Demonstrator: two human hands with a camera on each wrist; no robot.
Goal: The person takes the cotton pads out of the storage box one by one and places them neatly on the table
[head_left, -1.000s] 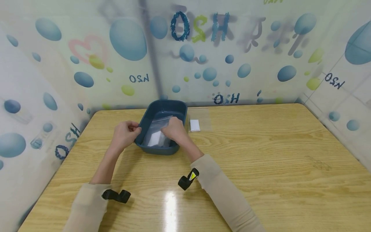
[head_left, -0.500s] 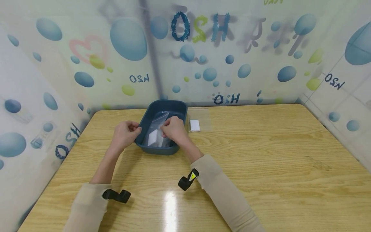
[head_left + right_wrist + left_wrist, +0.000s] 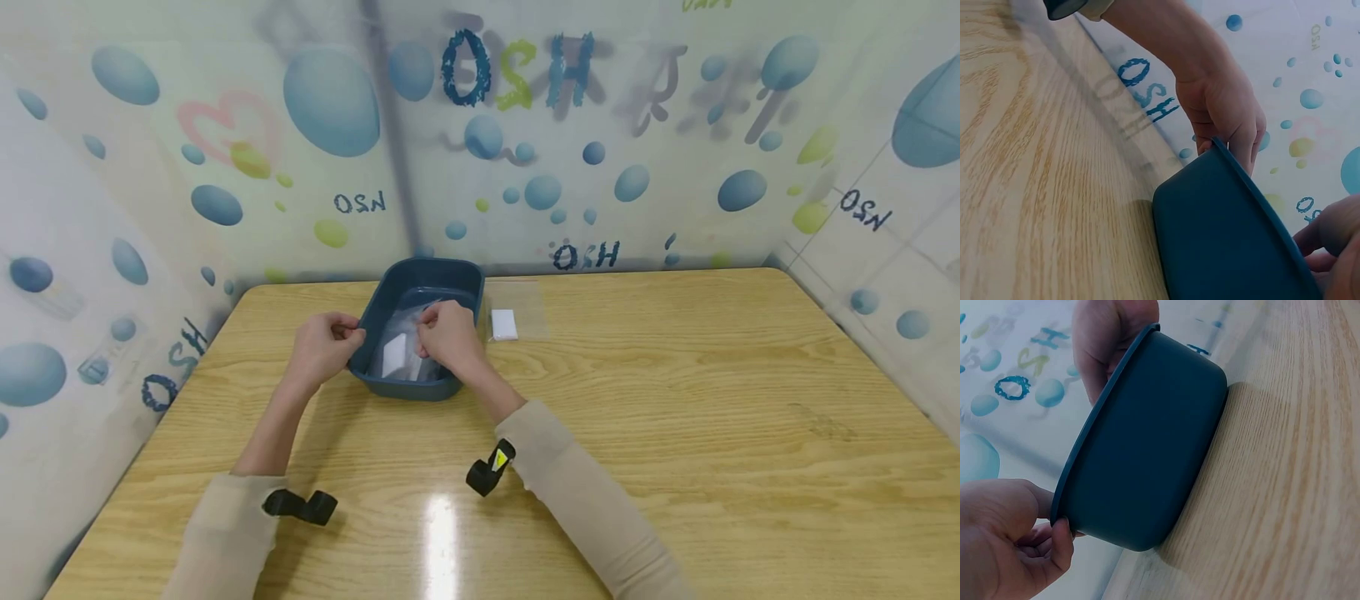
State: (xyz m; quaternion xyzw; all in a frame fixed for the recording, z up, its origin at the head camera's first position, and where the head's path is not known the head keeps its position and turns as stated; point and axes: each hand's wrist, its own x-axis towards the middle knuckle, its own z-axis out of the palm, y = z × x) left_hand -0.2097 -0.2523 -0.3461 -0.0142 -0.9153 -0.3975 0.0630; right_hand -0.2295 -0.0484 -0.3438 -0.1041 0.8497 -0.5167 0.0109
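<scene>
My left grip (image 3: 324,343) is narrow, pinching the rim of the dark blue tub (image 3: 406,390) at its left side; in the left wrist view my thumb lies against the outside, just under the lip, with the fingers over on the other side of it. The tub rests on the tabletop (image 3: 675,400), toward the far left, with its back edge near the wall (image 3: 637,108).

My right grip (image 3: 452,337) reaches in over the tub's right side. Its thumb and forefinger are drawn together, holding a fold of the clear bag (image 3: 407,322), though the very tips are partly hidden by my own knuckles. The bag lies inside the tub, crumpled, its upper part running behind my right grip. A white block (image 3: 394,356) shows through the plastic in the near left part of the tub; whether it sits in the bag or under it, I cannot tell.

Just right of the tub, a flat plastic sleeve (image 3: 529,308) lies on the tabletop, with a small white piece (image 3: 504,324) at its near left part. On each of my beige cuffs (image 3: 243,500) sits a small black camera (image 3: 321,507). Blue drops, green blots and painted letters cover the wall.
</scene>
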